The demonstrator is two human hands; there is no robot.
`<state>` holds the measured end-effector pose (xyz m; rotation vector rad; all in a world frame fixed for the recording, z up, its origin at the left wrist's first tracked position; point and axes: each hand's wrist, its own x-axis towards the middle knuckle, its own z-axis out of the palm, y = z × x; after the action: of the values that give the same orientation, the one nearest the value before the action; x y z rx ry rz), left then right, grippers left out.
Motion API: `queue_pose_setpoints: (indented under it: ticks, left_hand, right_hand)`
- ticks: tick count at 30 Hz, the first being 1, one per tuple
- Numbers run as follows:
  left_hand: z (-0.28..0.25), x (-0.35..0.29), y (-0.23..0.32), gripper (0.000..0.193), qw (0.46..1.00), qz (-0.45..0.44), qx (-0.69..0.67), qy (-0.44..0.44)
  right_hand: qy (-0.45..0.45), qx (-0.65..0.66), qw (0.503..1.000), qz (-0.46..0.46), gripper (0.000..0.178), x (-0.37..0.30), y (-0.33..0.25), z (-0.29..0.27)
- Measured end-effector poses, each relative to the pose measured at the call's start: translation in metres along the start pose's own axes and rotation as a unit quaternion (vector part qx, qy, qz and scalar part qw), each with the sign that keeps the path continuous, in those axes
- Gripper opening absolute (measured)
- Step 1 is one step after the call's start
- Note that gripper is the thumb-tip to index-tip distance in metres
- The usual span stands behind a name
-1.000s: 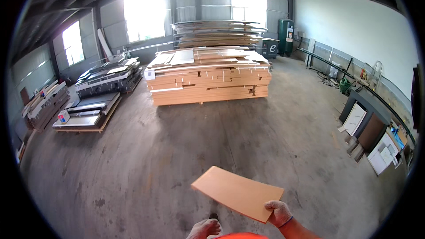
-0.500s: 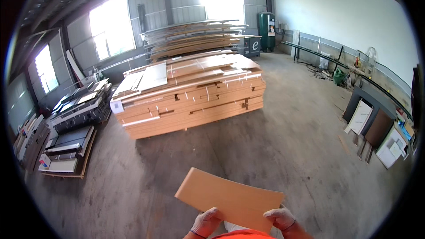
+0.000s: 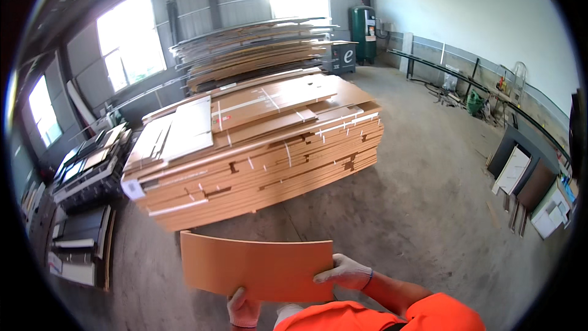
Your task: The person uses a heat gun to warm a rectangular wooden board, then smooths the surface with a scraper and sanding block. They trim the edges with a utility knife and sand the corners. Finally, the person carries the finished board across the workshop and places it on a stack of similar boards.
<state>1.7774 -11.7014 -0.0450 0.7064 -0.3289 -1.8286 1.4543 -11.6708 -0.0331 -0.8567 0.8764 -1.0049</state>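
Note:
A tan, wood-coloured board (image 3: 257,268) is held up in front of my body, its long side running left to right. My left hand (image 3: 244,308), in a pale work glove, grips its lower edge with the thumb on the near face; the other fingers are hidden behind. At the board's right end, my gloved right hand (image 3: 346,271) clamps the edge, thumb on the face. Just beyond the board stands a large stack of similar tan boards (image 3: 263,187), with loose panels (image 3: 275,101) and a white panel (image 3: 195,124) on top.
Behind the stack are more piled boards (image 3: 257,55), a dark box (image 3: 342,58) and a green tank (image 3: 363,34). Low piles of dark panels (image 3: 82,233) lie at the left. Panels (image 3: 520,165) lean by the right wall below a long dark rail (image 3: 435,68). Concrete floor (image 3: 416,220) lies between.
The board has swung left and tipped more upright, both hands still on it. The big stack appears closer, and my right forearm now reaches across from the right.

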Motion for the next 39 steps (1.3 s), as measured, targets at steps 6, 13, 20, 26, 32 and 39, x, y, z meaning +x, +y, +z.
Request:
queue_pose_setpoints:
  ticks: [6,13,20,26,32,39]
  left_hand:
    - [0.093,0.244,0.011,0.049,0.977,-0.047,0.068,-0.196]
    - [0.18,0.47,-0.036,0.04,0.952,-0.124,0.189,-0.207]
    - [0.139,0.596,-0.026,0.052,0.983,-0.12,0.097,-0.099]
    - [0.171,0.701,0.076,0.05,0.996,0.004,-0.037,-0.086]
    - [0.15,0.862,0.202,0.048,0.938,0.167,0.305,-0.01]
    - [0.132,0.978,0.324,0.076,0.973,0.083,-0.158,-0.146]
  right_hand:
    - [0.17,0.097,0.977,-0.089,0.043,0.084,-0.078,-0.088]
    - [0.308,0.216,0.921,-0.097,0.054,0.215,-0.1,-0.251]
    - [0.2,0.159,0.967,-0.012,0.058,0.387,-0.213,-0.319]
    - [0.046,0.138,0.989,0.017,0.048,0.566,-0.273,-0.299]
    - [-0.022,-0.413,0.818,-0.4,0.044,0.774,-0.3,-0.17]
    - [-0.087,-0.68,0.536,-0.493,0.044,0.975,-0.319,-0.074]
